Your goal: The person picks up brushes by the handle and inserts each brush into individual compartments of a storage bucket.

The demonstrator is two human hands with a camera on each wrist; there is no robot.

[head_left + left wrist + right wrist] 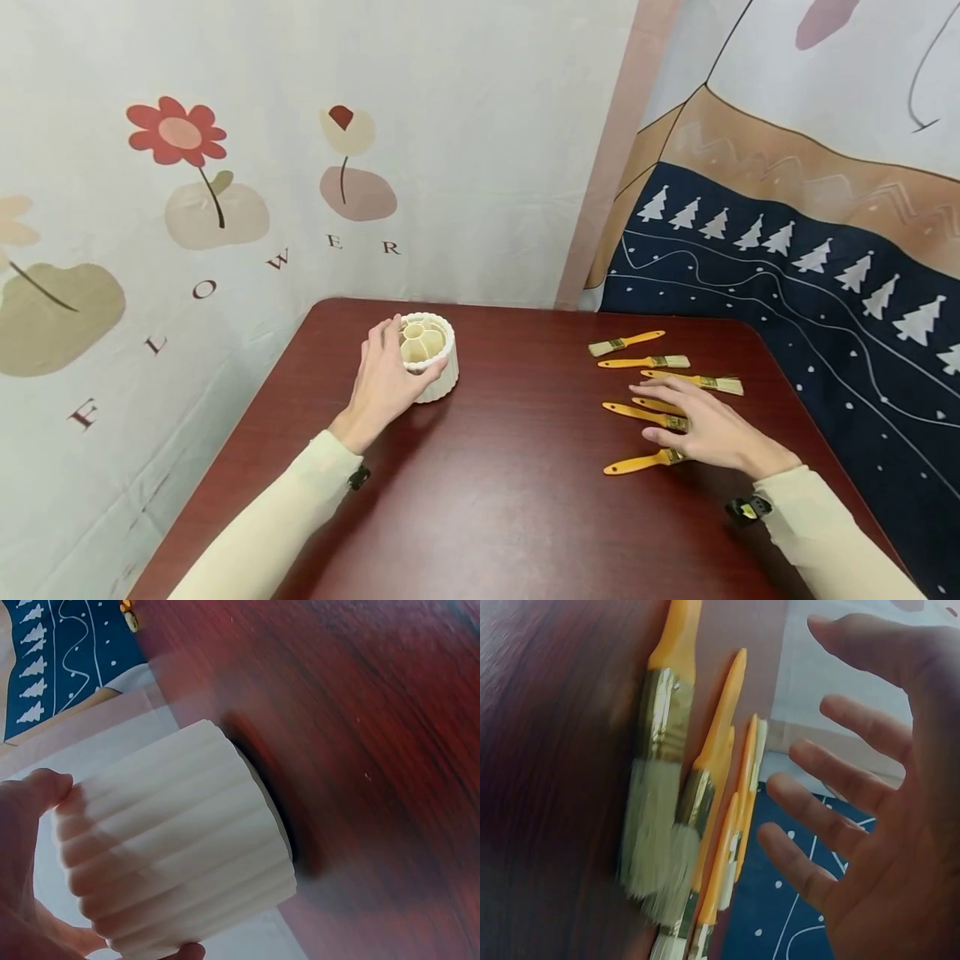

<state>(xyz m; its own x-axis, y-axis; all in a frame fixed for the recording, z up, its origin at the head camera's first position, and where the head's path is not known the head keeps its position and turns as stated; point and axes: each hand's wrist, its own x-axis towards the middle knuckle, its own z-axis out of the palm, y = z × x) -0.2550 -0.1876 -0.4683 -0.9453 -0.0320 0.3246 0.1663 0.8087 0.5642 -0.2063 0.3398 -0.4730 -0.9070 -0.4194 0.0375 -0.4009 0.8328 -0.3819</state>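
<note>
A white, ribbed round holder (pixel 446 382) with inner compartments stands at the table's back left. My left hand (pixel 385 382) grips it, fingers on the far left of the rim and thumb on the near side. The left wrist view shows the fluted wall of the holder (pixel 180 840) with fingertips at its upper edge. Over on the right, my right hand (pixel 712 423) hovers above several flat paintbrushes with yellow handles, fingers spread and nothing held. It partly hides the nearest paintbrush (pixel 633 465) and those beside it. Pale bristles of a paintbrush (pixel 651 825) show in the right wrist view.
The dark red wooden table (pixel 517 500) reaches back to a white curtain (pixel 480 150) with printed flowers. A navy cloth (pixel 750 292) with white trees hangs along the right side. Farther back on the table lie a paintbrush (pixel 645 337) and another paintbrush (pixel 626 363).
</note>
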